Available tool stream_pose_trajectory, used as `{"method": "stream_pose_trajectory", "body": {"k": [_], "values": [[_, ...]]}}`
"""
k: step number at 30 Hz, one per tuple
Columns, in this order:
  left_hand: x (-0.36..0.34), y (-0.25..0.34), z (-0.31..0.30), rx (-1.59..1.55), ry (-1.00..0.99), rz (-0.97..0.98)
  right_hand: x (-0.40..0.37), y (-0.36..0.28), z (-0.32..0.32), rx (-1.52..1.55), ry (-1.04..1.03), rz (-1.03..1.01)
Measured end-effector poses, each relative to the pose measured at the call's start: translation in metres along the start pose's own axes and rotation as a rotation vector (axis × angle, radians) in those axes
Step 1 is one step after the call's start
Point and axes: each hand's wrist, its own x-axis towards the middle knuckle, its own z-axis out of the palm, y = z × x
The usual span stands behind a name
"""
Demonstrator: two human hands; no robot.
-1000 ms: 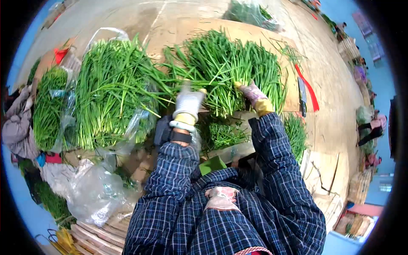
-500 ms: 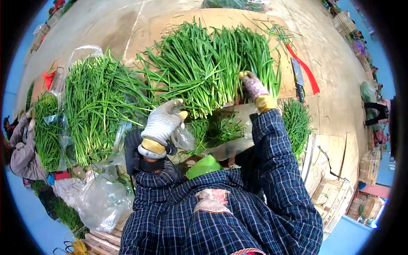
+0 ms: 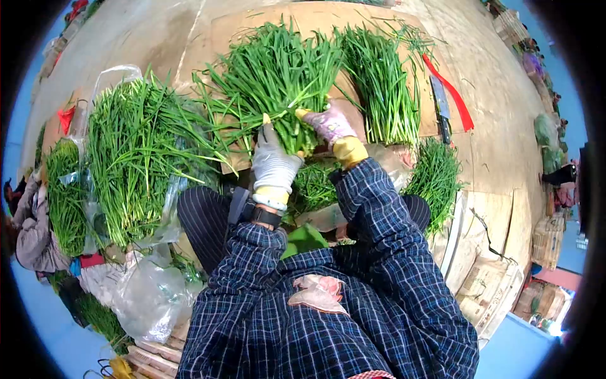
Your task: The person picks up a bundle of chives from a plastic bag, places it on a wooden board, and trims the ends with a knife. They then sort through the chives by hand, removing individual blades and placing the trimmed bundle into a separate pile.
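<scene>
A large bunch of garlic chives (image 3: 274, 72) lies on the cardboard, leaf tips pointing away from me and pale stem ends toward me. My left hand (image 3: 276, 161), in a white glove with yellow patches, wraps the left side of its stems. From the right, my right hand (image 3: 328, 126) in a patterned purple and yellow glove presses the same stems, so the bunch is squeezed between both hands. Some fingers are hidden by the leaves. Apart from it on the right lies a second bunch of garlic chives (image 3: 385, 88).
A knife (image 3: 441, 104) and a red strip (image 3: 451, 95) lie at the right of the cardboard (image 3: 227, 31). On the left is a big pile of greens (image 3: 129, 158) in clear plastic. Loose greens (image 3: 435, 180) sit by my right knee. Another person's sleeve (image 3: 38, 234) shows far left.
My right hand has moved left from the right-hand chives, and my left hand has come up to the stems. A gap has opened between the two bunches, and the held stems are gathered tighter.
</scene>
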Motion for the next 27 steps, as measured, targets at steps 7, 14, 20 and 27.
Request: {"method": "stream_pose_trajectory", "body": {"k": [7,14,20,27], "values": [[0.0,-0.03,-0.036,-0.041,0.012,-0.066,-0.007,-0.006,-0.025,-0.384,-0.027,-0.051],[-0.004,-0.028,-0.026,-0.134,-0.025,-0.172,-0.048,-0.096,-0.014,-0.649,0.087,-0.65],[-0.013,-0.03,-0.033,-0.105,-0.016,-0.075,-0.001,-0.114,0.064,-1.233,-0.223,-0.715],[-0.035,-0.041,-0.078,-0.231,0.358,0.046,0.013,-0.137,-0.029,-0.076,0.022,-0.513]]}}
